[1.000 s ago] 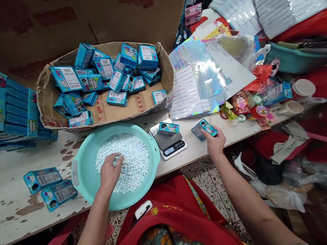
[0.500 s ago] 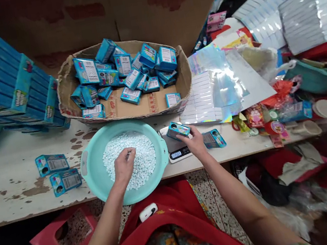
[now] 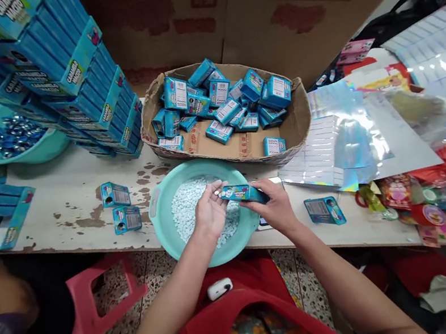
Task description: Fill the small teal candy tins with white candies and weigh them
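Observation:
My right hand [image 3: 275, 204] grips a small blue candy box [image 3: 238, 193], tipped on its side with its holed end toward my left hand. Cupped with the palm turned up, my left hand [image 3: 209, 213] has small white candies [image 3: 218, 193] at its fingertips, right by that end of the box. Both hands are over a turquoise basin [image 3: 164, 232] of loose white candies [image 3: 186, 202]. Partly hidden behind my right hand is a white scale [image 3: 276, 182]; its display is mostly covered.
A cut-down carton [image 3: 197, 147] of blue boxes stands behind the basin. Two blue boxes [image 3: 126, 218] lie left, another box [image 3: 324, 211] right. Tall stacks of blue boxes [image 3: 80, 71], a bowl of wrapped sweets [image 3: 50, 145] and a person's arm [image 3: 6, 286] are farther left. Shiny sheets [image 3: 330, 136] lie right.
My right hand has lifted the box off the scale and brought it left over the basin. My left hand has turned palm up and met the box's end. The view has swung left.

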